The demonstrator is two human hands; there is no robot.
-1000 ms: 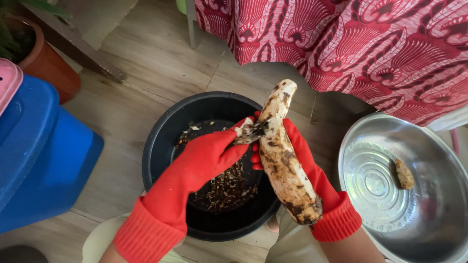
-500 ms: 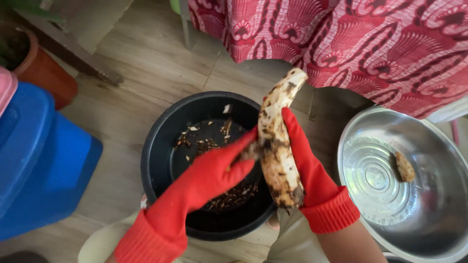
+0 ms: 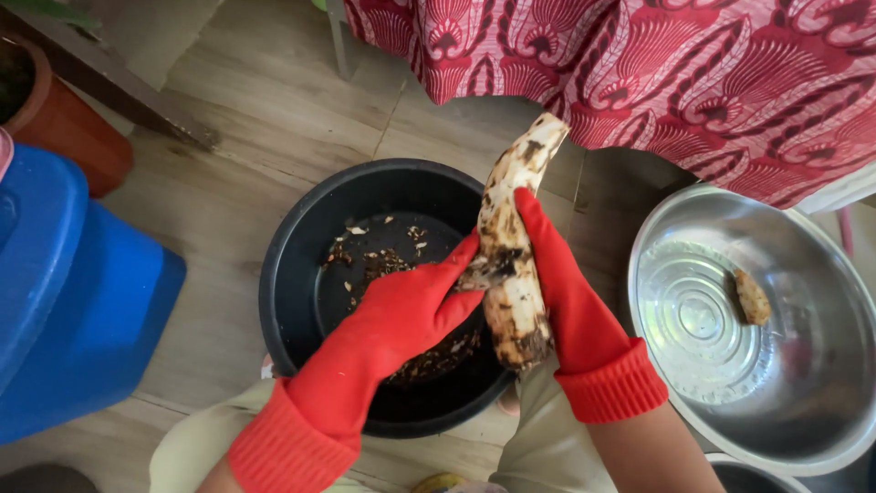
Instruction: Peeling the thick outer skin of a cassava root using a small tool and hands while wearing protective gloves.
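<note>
Edges: black basin (image 3: 301,274) at frame centre; steel bowl (image 3: 821,402) at right, blue container (image 3: 73,301) at left, patterned red cloth (image 3: 693,73) across the top.
Open room: bare wood floor (image 3: 265,100) in the upper left.
Root: cassava root (image 3: 511,265) upright over the basin's right rim.
Right hand (image 3: 566,292): gloved fingers curled round the root's right side.
Left hand (image 3: 401,315): gloved fingertips pressed together against the root's middle; whether they pinch a tool, I cannot tell.
Bowl: one small piece (image 3: 752,298) inside.

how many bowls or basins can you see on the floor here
3: a black basin under the gloved hands, a steel bowl at right, and the rim of another at the bottom edge, mostly cut off.
</note>
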